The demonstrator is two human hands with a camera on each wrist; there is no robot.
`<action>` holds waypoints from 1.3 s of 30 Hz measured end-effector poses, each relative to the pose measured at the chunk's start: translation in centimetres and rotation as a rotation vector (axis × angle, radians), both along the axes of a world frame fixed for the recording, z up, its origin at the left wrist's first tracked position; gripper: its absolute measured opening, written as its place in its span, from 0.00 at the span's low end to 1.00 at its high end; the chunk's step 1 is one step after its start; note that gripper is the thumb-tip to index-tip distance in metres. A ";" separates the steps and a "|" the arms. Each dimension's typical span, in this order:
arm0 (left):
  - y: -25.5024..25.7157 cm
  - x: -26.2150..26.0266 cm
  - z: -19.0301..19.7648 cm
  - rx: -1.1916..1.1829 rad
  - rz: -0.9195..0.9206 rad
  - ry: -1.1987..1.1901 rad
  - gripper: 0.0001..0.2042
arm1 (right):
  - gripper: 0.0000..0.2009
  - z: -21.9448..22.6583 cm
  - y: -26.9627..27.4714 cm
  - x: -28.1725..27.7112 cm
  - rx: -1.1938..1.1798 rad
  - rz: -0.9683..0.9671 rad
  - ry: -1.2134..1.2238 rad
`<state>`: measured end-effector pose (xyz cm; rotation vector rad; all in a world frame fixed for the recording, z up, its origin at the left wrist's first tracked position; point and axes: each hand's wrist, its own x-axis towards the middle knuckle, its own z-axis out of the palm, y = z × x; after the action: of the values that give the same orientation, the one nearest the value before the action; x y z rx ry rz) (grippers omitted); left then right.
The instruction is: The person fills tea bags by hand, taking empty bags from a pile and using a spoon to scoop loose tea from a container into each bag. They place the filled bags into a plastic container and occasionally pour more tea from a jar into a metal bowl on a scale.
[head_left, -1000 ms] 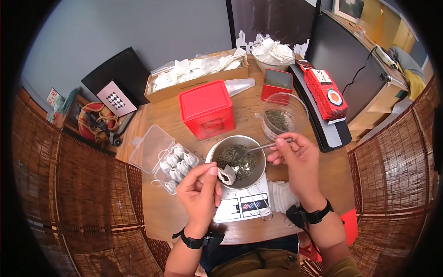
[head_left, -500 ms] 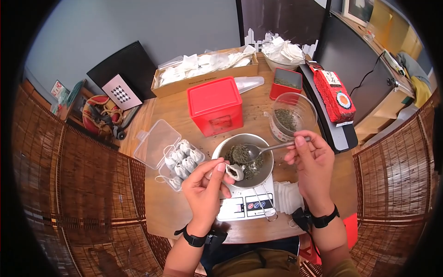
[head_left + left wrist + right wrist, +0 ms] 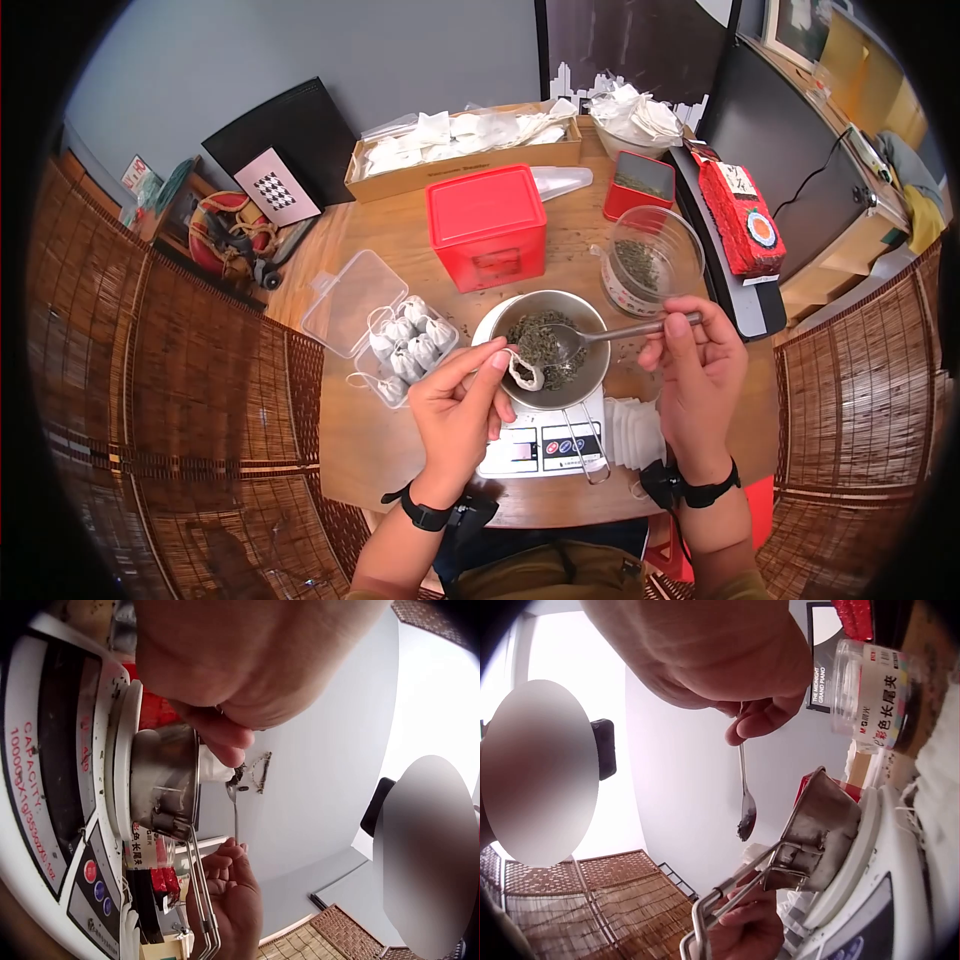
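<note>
My left hand (image 3: 460, 405) pinches a small white cloth bag (image 3: 527, 374) between thumb and forefinger, its mouth open with dark bits inside. The bag sits over the near left rim of a steel pan (image 3: 592, 378) holding dried leaves (image 3: 535, 338). My right hand (image 3: 702, 385) pinches the handle of a metal spoon (image 3: 625, 330). Its bowl is above the leaves, close to the bag; in the right wrist view a little dark leaf lies on the spoon (image 3: 748, 806). Beneath the pan is a white kitchen scale (image 3: 500, 462).
Left of the pan, a clear lidded box (image 3: 345, 310) holds several filled white bags (image 3: 405, 350). A red tin (image 3: 487, 225) stands behind it. At right are a clear jar (image 3: 650, 265), an open red tin (image 3: 640, 185) and a red packet (image 3: 738, 220). Flat bags (image 3: 635, 432) lie beside the scale.
The spoon has come up out of the leaves and is over them near the bag. The bag's mouth has turned more toward the spoon. The whole head view has shifted, so things appear further right.
</note>
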<state>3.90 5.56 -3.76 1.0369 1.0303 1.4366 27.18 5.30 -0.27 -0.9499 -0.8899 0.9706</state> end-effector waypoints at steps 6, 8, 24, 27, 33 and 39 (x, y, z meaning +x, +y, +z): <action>0.1 -0.1 0.0 -0.009 -0.009 -0.003 0.10 | 0.10 -0.1 -0.4 -0.1 0.036 0.002 -0.059; 0.0 -0.1 -0.1 -0.018 -0.020 -0.014 0.10 | 0.10 0.0 -0.6 -0.1 0.044 0.001 -0.080; 0.1 0.1 0.3 -0.031 -0.011 -0.041 0.09 | 0.11 -0.1 -2.1 -0.4 0.206 -0.017 -0.285; 0.1 0.1 0.3 -0.032 -0.008 -0.036 0.09 | 0.11 -0.2 -2.3 -0.4 0.255 -0.028 -0.337; 0.1 0.1 0.2 -0.029 -0.013 -0.042 0.09 | 0.10 -0.5 -2.5 -0.2 0.356 -0.029 -0.417; 0.1 0.2 0.3 -0.044 -0.002 -0.040 0.09 | 0.10 -0.9 -2.6 0.2 0.528 -0.009 -0.499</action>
<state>4.07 5.66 -3.44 0.9732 1.0272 1.4212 27.42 2.72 -1.20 -0.7401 -1.4718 0.4442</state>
